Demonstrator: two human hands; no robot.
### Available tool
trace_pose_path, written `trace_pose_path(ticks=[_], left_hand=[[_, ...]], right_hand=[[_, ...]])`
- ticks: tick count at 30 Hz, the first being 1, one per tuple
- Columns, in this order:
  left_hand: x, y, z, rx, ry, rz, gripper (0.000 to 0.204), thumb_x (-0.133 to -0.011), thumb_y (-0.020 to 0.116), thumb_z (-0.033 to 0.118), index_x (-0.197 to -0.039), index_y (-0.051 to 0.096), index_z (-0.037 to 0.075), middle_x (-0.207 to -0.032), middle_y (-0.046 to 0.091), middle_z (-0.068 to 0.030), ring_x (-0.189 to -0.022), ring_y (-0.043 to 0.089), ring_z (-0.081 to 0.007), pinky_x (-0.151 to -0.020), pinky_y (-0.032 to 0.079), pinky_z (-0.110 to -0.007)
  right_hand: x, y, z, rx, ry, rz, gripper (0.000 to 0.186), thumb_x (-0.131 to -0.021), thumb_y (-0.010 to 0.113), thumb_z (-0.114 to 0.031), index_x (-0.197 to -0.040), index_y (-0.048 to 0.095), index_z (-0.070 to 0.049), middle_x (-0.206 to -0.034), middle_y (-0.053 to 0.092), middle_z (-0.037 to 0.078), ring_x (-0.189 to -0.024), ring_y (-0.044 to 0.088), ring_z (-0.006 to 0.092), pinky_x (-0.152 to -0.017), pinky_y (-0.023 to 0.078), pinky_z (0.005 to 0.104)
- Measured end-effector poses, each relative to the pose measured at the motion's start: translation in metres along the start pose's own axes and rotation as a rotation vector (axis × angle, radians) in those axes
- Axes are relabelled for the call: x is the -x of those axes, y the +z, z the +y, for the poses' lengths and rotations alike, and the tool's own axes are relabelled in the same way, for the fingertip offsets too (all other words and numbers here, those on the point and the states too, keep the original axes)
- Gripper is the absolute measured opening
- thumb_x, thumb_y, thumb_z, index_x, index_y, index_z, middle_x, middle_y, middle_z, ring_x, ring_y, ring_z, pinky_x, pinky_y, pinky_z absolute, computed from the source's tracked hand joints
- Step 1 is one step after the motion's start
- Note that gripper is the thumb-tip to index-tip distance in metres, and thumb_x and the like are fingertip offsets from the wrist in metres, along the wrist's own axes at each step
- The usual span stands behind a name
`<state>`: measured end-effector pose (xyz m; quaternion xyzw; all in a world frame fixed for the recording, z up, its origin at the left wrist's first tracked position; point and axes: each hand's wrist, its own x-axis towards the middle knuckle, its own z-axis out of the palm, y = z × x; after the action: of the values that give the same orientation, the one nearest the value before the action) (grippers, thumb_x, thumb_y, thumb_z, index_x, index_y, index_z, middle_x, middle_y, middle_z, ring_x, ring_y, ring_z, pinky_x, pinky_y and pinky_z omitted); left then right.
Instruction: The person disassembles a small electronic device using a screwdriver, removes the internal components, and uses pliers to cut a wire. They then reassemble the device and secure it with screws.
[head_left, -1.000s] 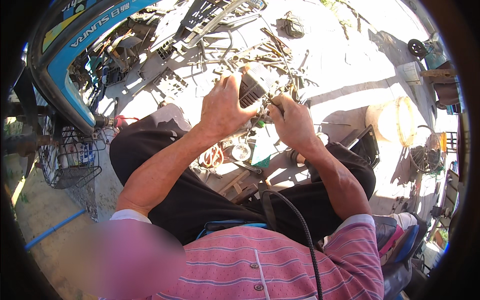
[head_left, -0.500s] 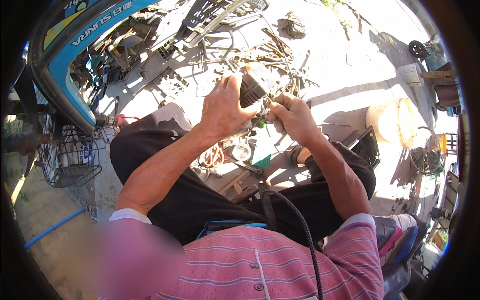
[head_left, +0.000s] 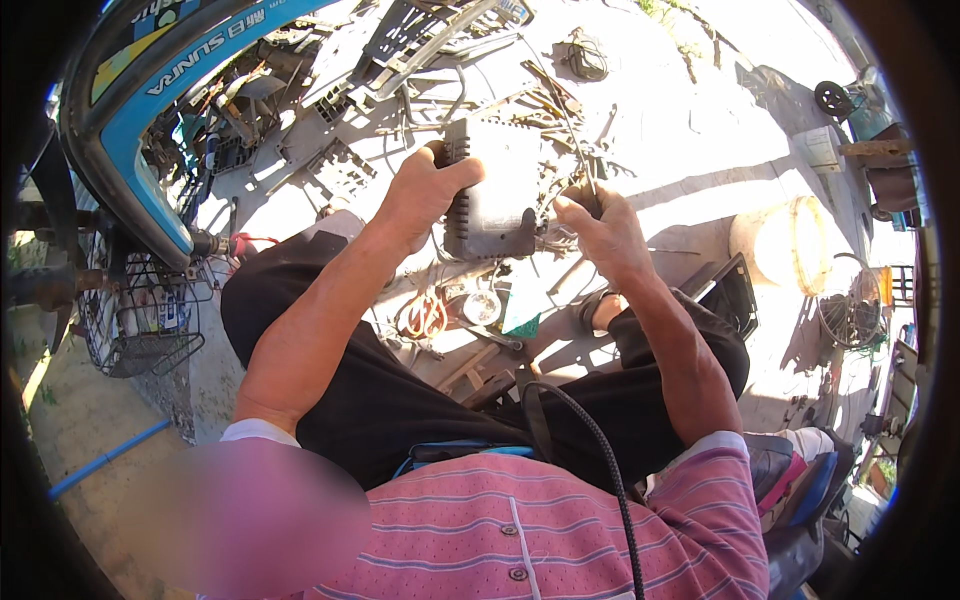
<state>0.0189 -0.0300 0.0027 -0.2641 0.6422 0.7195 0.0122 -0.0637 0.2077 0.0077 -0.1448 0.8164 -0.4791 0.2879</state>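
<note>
In front of me, my left hand (head_left: 428, 195) grips a black plastic box (head_left: 488, 238) by its ribbed left edge, the thumb lying on its face. The box looks like a charger or controller case; sunlight washes out its upper right part. Just right of the box, my right hand (head_left: 610, 235) is closed in a pinch on a thin dark cable (head_left: 570, 120) that runs up and away. Where the cable meets the fingers is partly hidden. Both hands hang above my spread knees.
Scrap metal and plastic parts (head_left: 340, 165) lie beyond my hands. A blue vehicle panel (head_left: 135, 150) and wire basket (head_left: 150, 320) stand at left. At right are a pale bucket (head_left: 800, 245) and a black crate (head_left: 735, 295). Coiled orange cord (head_left: 424, 315) lies between my legs.
My left hand has moved left and turned the box so its broad face shows. My right hand has shifted slightly right and down, apart from the box.
</note>
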Motion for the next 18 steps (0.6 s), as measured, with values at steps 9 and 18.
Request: trace_pose_path(ticks=[9, 18], left_hand=[[0.011, 0.006, 0.015, 0.323, -0.116, -0.142, 0.066, -0.088, 0.076, 0.033, -0.132, 0.05, -0.01, -0.112, 0.065, -0.0145, -0.099, 0.065, -0.0183, -0.09, 0.055, -0.032], [0.016, 0.016, 0.0, 0.392, -0.125, -0.274, 0.057, -0.091, 0.074, 0.032, -0.128, 0.054, -0.008, -0.11, 0.066, -0.0139, -0.094, 0.067, -0.0169, -0.083, 0.057, -0.032]], right_hand=[[0.011, 0.015, -0.007, -0.366, 0.168, -0.297, 0.045, -0.094, 0.066, -0.05, -0.094, 0.061, -0.005, -0.061, 0.045, -0.003, -0.05, 0.036, 0.0068, -0.046, 0.028, 0.0267], [0.006, 0.013, -0.005, -0.614, 0.24, -0.184, 0.04, -0.096, 0.064, -0.042, -0.089, 0.06, -0.003, -0.061, 0.047, 0.0, -0.05, 0.04, 0.0077, -0.045, 0.029, 0.0261]])
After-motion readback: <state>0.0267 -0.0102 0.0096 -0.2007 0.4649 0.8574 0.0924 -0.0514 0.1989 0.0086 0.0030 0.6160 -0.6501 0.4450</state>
